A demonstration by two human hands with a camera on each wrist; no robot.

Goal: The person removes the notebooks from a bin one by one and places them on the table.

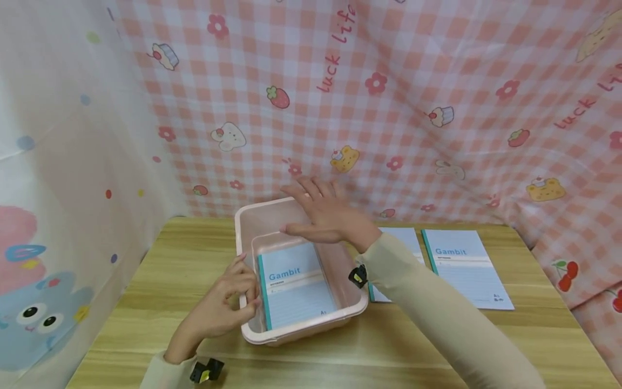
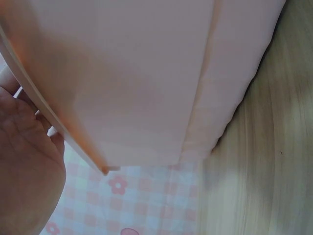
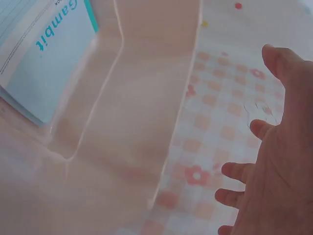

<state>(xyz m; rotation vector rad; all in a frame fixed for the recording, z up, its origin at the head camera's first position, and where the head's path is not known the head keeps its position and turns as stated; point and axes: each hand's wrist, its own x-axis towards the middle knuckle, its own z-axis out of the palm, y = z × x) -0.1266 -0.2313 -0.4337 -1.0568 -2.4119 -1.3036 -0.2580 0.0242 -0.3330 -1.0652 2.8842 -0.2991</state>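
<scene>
A pale pink plastic basin [image 1: 342, 265] stands on the wooden table, and a light blue Gambit notebook [image 1: 296, 294] with a green spine lies flat on its floor. At the basin's left rim, my left hand [image 1: 223, 302] has bent fingers over the edge. The left wrist view shows its palm [image 2: 29, 161] outside the wall, with the fingers partly hidden behind the rim. My right hand [image 1: 328, 216] hovers over the basin's far right corner, fingers spread and holding nothing. In the right wrist view, this hand [image 3: 274, 161] appears apart from the basin wall [image 3: 142, 122].
Right of the basin lie a second notebook [image 1: 405, 240], partly covered by the right sleeve [image 1: 437, 302], and a third notebook [image 1: 468, 270]. Behind the table [image 1: 194, 243] hangs a pink checked cloth [image 1: 272, 140]; a white printed cloth [image 1: 73, 135] hangs on the left.
</scene>
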